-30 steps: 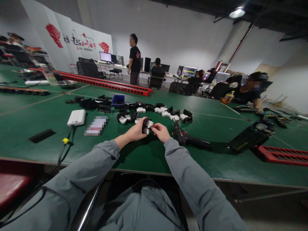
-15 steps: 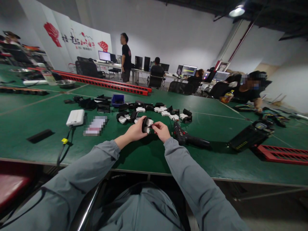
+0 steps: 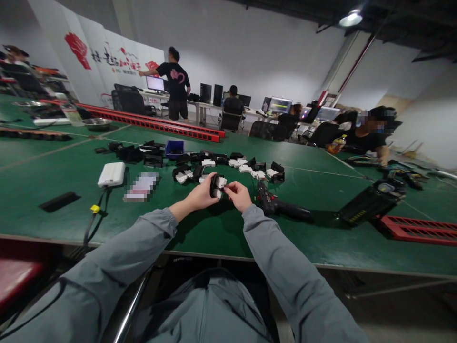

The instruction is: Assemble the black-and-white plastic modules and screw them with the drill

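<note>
A small black-and-white plastic part is gripped in my left hand, raised just above the green table. My right hand has its thumb and fingertips pinched at the part's right side; whatever sits in that pinch is too small to make out. Beyond my hands, several white and black plastic parts lie in a loose row. A black power screwdriver rests to the right of my right hand, its handle pointing right.
Left of my hands are a phone, a white box with a cable and a black strip. A blue bin stands behind. To the right lie a black canister-like object and a red slotted rail. A co-worker sits far right.
My hands stay in nearly the same place, with the part still in the left one. In the background, a standing person has turned and stretched an arm out to the left.
</note>
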`<state>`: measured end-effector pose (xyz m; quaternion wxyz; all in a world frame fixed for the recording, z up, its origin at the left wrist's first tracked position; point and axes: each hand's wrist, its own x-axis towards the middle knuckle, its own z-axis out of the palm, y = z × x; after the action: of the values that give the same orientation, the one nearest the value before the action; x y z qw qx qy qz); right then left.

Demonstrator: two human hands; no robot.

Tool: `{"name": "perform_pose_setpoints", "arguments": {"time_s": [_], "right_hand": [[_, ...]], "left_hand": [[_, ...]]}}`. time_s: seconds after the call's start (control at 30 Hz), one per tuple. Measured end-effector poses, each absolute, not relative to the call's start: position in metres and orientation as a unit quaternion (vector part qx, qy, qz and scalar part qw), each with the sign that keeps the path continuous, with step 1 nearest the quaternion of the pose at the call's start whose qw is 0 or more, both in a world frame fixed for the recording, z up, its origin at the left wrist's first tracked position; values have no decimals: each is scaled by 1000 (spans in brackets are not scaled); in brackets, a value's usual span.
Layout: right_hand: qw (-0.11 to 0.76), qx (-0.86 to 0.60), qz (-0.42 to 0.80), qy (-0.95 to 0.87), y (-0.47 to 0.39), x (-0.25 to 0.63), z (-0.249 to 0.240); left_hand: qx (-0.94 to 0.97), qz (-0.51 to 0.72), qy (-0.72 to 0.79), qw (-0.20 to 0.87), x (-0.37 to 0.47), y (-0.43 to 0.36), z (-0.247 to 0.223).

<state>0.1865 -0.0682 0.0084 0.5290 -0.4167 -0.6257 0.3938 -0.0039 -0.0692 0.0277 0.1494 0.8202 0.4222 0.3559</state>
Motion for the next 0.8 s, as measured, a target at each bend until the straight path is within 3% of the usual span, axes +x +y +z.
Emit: {"name": "perform_pose_setpoints", "arguments": {"time_s": [0.57, 0.8], "right_hand": [[548, -424, 376, -616, -63, 187, 6], [566, -429, 369, -600, -58, 191, 4]], "left_hand": [[802, 420, 356, 233, 1, -61, 17], [781, 412, 326, 337, 1, -58, 12]]}}
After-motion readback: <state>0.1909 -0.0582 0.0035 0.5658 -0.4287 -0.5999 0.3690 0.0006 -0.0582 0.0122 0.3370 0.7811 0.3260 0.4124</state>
